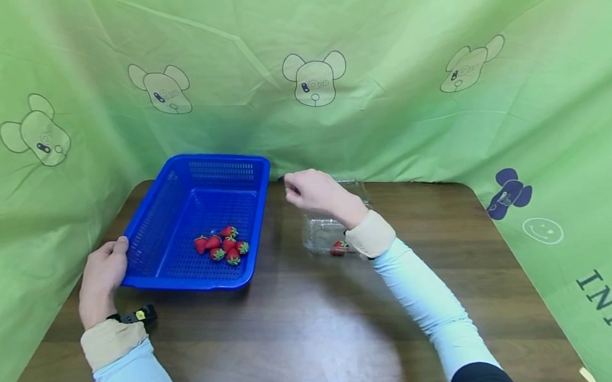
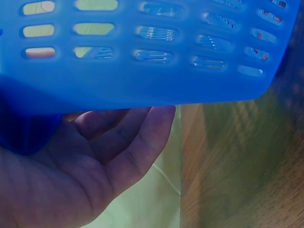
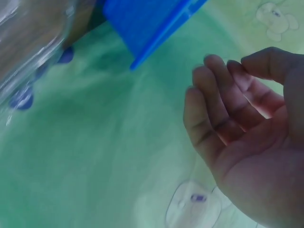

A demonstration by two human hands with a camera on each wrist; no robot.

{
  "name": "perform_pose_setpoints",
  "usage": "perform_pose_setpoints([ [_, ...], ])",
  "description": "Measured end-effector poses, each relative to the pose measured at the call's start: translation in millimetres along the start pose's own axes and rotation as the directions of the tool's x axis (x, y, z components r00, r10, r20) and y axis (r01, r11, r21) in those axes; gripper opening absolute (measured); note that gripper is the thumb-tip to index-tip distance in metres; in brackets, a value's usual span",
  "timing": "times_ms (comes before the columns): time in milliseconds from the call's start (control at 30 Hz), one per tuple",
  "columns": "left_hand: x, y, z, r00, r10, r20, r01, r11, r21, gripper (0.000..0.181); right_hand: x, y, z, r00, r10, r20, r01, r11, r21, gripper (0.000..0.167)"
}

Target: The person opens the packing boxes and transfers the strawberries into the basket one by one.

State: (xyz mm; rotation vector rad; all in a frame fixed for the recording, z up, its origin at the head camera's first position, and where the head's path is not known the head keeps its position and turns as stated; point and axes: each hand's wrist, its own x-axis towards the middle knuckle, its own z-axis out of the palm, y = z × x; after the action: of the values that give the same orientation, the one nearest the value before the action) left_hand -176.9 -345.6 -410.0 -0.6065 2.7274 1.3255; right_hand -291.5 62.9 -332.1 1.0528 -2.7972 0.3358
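Note:
My left hand (image 1: 103, 267) grips the blue plastic basket (image 1: 195, 281) by its near left edge. In the left wrist view, the fingers (image 2: 137, 147) curl beneath the slotted blue wall. Several red strawberries (image 1: 228, 244) with green leaves lie bunched inside, toward the basket's near right part. My right hand (image 1: 319, 195) is in the air to the right of the basket, over a clear plastic container (image 1: 317, 237). From the right wrist camera, its fingers are loosely bent with nothing between them. A strawberry (image 1: 338, 248) shows in the container, partly covered by the right forearm.
A brown wooden table (image 1: 295, 345) bears everything. Green cloth (image 1: 387, 126) printed with bear heads hangs behind and along both sides. The container's clear lid (image 1: 356, 190) stands at the back, partly behind the right hand.

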Motion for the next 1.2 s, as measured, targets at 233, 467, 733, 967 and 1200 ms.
perform_pose_setpoints([
  [233, 0.9, -1.7, 2.5, 1.0, 0.019, -0.01, -0.019, 1.0, 0.0, 0.072, -27.6, 35.0, -1.7, 0.994, 0.043, 0.098, -0.043, 0.999, 0.002, 0.012],
  [467, 0.2, -2.6, 2.0, 1.0, 0.012, -0.019, -0.012, 1.0, 0.003, 0.072, -58.1, 59.9, 4.4, 0.948, 0.128, 0.293, -0.118, 0.992, -0.05, 0.007],
  [733, -1.8, -2.3, 0.7, 1.0, -0.003, -0.012, 0.003, 1.0, -0.007, 0.074, -80.1, 72.5, 16.6, 0.882, 0.241, 0.404, -0.224, 0.97, -0.091, 0.014],
  [967, -1.4, -2.2, 0.4, 1.0, 0.006, -0.022, -0.006, 1.0, -0.001, 0.073, -89.6, 72.4, 30.5, 0.843, 0.305, 0.443, -0.25, 0.951, -0.181, 0.017],
  [1200, 1.1, -2.5, 1.4, 1.0, 0.011, -0.023, -0.011, 1.0, 0.002, 0.074, -92.0, 70.4, 40.6, 0.853, 0.286, 0.438, -0.198, 0.952, -0.236, 0.019],
])
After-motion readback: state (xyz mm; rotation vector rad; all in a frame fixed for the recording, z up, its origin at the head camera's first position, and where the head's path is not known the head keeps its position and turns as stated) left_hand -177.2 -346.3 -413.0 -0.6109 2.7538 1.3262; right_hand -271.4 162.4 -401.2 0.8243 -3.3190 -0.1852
